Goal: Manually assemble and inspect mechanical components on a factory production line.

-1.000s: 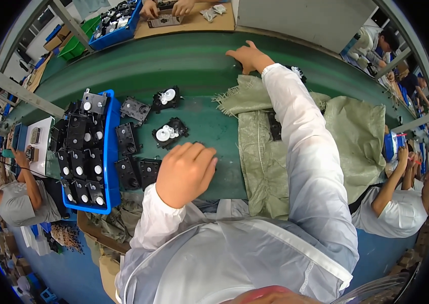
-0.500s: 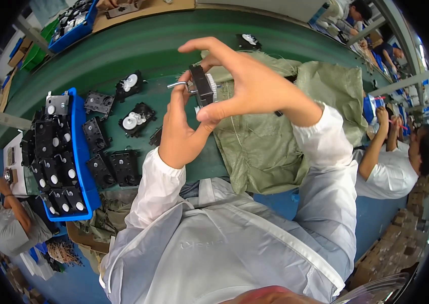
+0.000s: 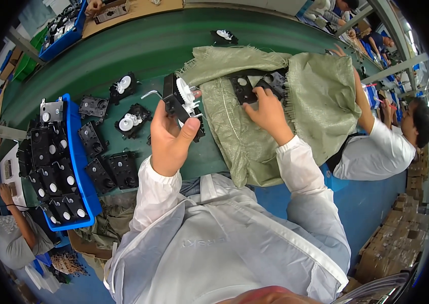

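Note:
My left hand (image 3: 170, 147) is closed around a black gear housing (image 3: 173, 104), held up above the green bench. A white gear (image 3: 185, 92) sits on the housing's right side, and a bent metal rod (image 3: 152, 94) sticks out to its left. My right hand (image 3: 271, 115) is at the mouth of a green woven sack (image 3: 229, 137), thumb and forefinger apart beside black plastic housings (image 3: 244, 90) lying there. Its other fingers are partly hidden, and no part is lifted in it. Left of my left hand, black housings with white gears (image 3: 130, 121) lie on the bench.
A blue bin (image 3: 84, 172) packed with black housings stands at the left. More loose housings (image 3: 93, 138) lie beside it. Another geared housing (image 3: 224, 36) rests farther back. At the right sits a co-worker (image 3: 381, 152), one arm reaching behind the sack. A cardboard box (image 3: 88, 243) stands below the bin.
My right hand has left the gear housing and moved right and down to the sack's mouth. The housing stays in my left hand, now turned with its white gear showing more.

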Motion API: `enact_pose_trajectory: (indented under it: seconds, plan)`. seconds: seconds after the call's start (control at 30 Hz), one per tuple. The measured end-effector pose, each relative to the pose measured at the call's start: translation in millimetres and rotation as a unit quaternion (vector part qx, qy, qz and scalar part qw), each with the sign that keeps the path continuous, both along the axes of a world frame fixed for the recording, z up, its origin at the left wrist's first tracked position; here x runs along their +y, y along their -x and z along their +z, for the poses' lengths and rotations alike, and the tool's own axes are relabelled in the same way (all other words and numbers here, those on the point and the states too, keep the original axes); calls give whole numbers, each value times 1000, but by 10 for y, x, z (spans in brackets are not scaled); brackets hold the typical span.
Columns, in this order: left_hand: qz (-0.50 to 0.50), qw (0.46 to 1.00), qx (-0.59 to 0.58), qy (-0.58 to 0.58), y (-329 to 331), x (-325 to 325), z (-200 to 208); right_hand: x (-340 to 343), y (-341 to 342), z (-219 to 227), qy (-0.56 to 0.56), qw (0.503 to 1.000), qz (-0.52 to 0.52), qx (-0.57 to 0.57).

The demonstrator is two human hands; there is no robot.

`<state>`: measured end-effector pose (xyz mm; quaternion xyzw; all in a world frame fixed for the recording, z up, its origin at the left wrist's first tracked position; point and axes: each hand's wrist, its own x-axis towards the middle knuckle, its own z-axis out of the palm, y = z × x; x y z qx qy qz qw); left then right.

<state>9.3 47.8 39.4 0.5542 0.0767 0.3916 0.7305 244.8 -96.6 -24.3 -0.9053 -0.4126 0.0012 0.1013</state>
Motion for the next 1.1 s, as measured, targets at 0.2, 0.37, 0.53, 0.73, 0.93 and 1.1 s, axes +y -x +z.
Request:
enact_pose_trajectory:
  seconds: [0.2, 0.37, 0.53, 0.73, 0.93, 1.1]
  plan:
    - [-5, 1000, 4, -8, 42, -21, -21, -123, -142, 63, -41, 987, 129, -92]
    - [-31, 999, -17, 22, 83, 55, -164, -186, -37, 799, -72, 952, 276, -114]
    - [-107, 993, -39, -3, -51, -133, -201, -291, 317, 944, -237, 890, 320, 220]
    - [-123, 992, -8, 21, -69, -434, -270, -83, 615, 639, -374, 824, 134, 403]
    - [-41, 997, 36, 58, -77, -475, -248, 82, 995, 566, -450, 731, -10, 512]
    - [-29, 998, 34, 50, -18, -460, -187, 167, 1161, 631, -437, 689, 30, 578]
